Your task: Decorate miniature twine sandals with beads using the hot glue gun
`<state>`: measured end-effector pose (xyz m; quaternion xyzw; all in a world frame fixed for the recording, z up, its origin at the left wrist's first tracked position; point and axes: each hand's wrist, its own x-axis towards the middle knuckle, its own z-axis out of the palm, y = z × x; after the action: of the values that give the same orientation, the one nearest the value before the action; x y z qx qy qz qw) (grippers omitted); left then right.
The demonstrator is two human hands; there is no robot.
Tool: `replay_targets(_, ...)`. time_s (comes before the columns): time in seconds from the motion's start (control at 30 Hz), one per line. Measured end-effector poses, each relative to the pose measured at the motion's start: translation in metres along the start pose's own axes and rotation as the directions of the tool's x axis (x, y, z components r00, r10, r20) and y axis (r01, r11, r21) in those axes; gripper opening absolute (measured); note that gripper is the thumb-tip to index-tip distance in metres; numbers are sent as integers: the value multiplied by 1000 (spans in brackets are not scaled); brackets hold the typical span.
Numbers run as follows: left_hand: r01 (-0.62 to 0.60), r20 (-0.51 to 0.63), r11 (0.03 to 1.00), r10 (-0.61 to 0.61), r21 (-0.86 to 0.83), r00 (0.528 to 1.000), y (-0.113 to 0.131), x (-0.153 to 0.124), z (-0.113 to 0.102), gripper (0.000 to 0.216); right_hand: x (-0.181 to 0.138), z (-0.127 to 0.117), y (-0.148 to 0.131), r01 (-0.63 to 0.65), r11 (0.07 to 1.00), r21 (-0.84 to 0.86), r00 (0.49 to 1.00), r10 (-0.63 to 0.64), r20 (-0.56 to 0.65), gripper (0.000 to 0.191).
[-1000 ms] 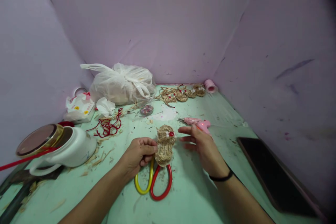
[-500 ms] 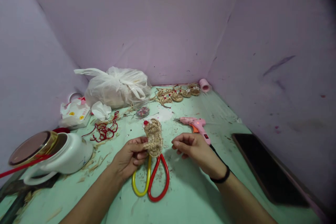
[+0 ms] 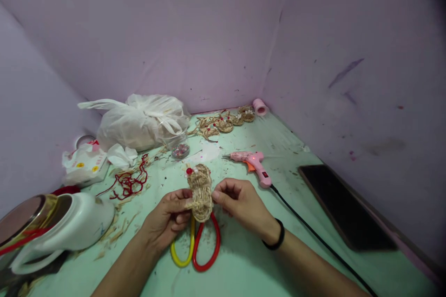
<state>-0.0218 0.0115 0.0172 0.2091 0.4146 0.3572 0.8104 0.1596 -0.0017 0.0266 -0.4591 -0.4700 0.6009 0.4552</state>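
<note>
My left hand (image 3: 170,218) pinches the left edge of a small braided straw slipper (image 3: 201,192), held upright over the table. Red and white beads sit at its upper left corner. The fingers of my right hand (image 3: 240,202) are closed against the slipper's right edge, thumb and forefinger together there. Beneath the slipper lies a pair of scissors with one yellow and one red handle loop (image 3: 216,250); their blades are hidden behind it. A pink glue gun (image 3: 256,162) with an orange trigger rests beyond my right hand, its black cord running toward the front right.
Several beaded straw pieces (image 3: 225,125) line the back beside a pink spool (image 3: 260,107). A tied white bag (image 3: 139,123), a bead cup (image 3: 181,150), red yarn (image 3: 130,183) and a white teapot (image 3: 90,218) stand left. A black phone (image 3: 344,204) lies right.
My right hand has moved left from beside the slipper to its right edge. My left hand keeps its hold. The view has shifted slightly to the right.
</note>
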Motion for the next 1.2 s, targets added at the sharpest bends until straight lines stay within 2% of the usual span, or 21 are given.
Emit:
replay_targets(0.17,45,29,998,-44,-43,999,1,-1,0,23,0,2,1,-63,996,68,997,61,40,25)
replay_targets(0.27,86,59,993,-81,-83,995,1,-2,-2,21,4,-2,5,-78,993,94,995,83,-49,26)
replay_targets(0.33,113,80,988,-105,-103,991,0,-2,-4,20,8,-5,7,-32,996,88,987,46,-155,27)
replay_targets(0.43,156,114,982,-143,-111,983,-2,-3,-4,17,10,-10,4,74,995,68,969,-56,-240,10)
replay_targets(0.47,168,124,980,-155,-109,980,-3,-3,-4,16,10,-11,2,104,993,62,967,-86,-240,18)
replay_targets(0.53,186,154,977,-169,-104,974,-5,-3,-3,14,7,-10,-2,152,987,49,964,-137,-228,24)
replay_targets(0.67,192,228,976,-165,-104,960,-9,-3,0,13,-1,-4,-3,223,974,-38,957,-226,-180,14)
replay_targets(0.77,199,260,976,-169,-92,951,-12,-2,-1,13,-3,1,2,220,972,-79,971,-226,-82,12)
replay_targets(0.93,199,246,976,-171,-92,954,-13,0,-4,12,-4,0,2,209,978,14,978,-210,21,24)
replay_targets(1.0,174,222,979,-147,-104,964,-11,-1,-5,14,-3,-7,-5,236,957,172,972,-229,-60,26)
replay_targets(1.1,126,167,986,-107,-109,980,-8,-2,-5,17,3,-23,-12,300,877,376,932,-185,-312,29)
replay_targets(1.13,113,147,988,-98,-101,984,-7,-3,-4,18,5,-26,-13,287,875,389,923,-144,-358,31)
replay_targets(1.2,80,101,994,-72,-77,992,-7,-3,-2,18,9,-28,-10,192,905,381,931,-44,-363,29)
